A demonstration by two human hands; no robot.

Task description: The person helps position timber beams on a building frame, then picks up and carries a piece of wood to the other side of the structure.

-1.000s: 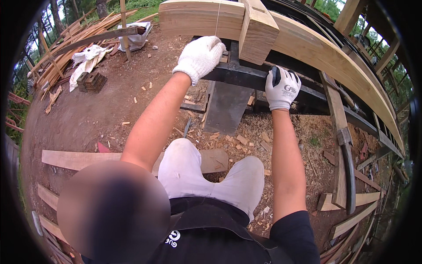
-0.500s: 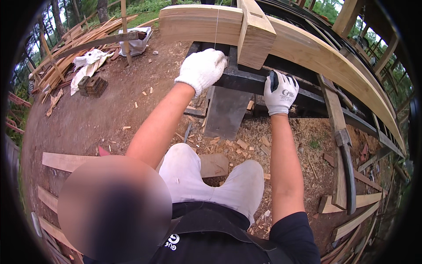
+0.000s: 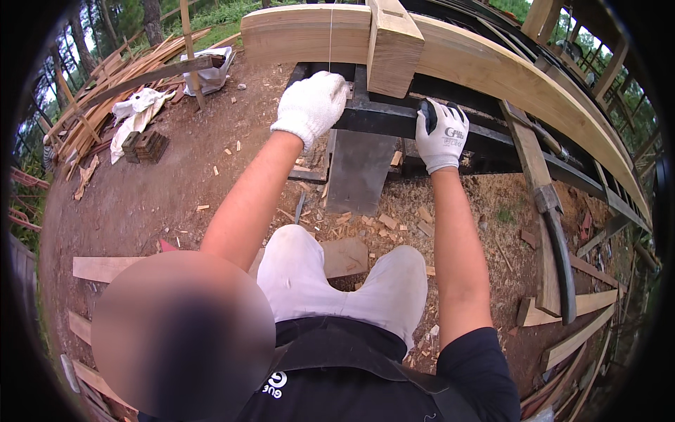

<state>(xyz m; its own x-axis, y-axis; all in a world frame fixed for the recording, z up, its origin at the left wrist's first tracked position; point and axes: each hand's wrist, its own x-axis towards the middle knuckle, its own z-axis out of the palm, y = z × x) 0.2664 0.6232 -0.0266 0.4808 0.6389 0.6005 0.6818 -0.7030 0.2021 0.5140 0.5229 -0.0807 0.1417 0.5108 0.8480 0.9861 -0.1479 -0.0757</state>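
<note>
My left hand (image 3: 309,107), in a white knit glove, is closed in a pinch where a thin pale string (image 3: 331,39) comes down to it. The fingertips are partly hidden by the back of the glove. My right hand (image 3: 443,135), in a white glove with dark finger pads, curls over the edge of a black beam (image 3: 383,119). Between and beyond both hands, a thick squared timber (image 3: 396,60) crosses a pale wooden beam (image 3: 302,39). A longer pale beam (image 3: 520,74) runs off to the right.
A dark board (image 3: 360,176) slopes down below the black beam, with wood chips around it. A plank with a dark curved handle (image 3: 559,260) leans at the right. Cut boards (image 3: 573,309) lie at lower right; a lumber pile (image 3: 105,88) and stacked blocks (image 3: 146,143) are at left.
The whole view has shifted slightly, so the beams appear a little further left and higher. Both hands keep nearly the same places at the string and the black beam.
</note>
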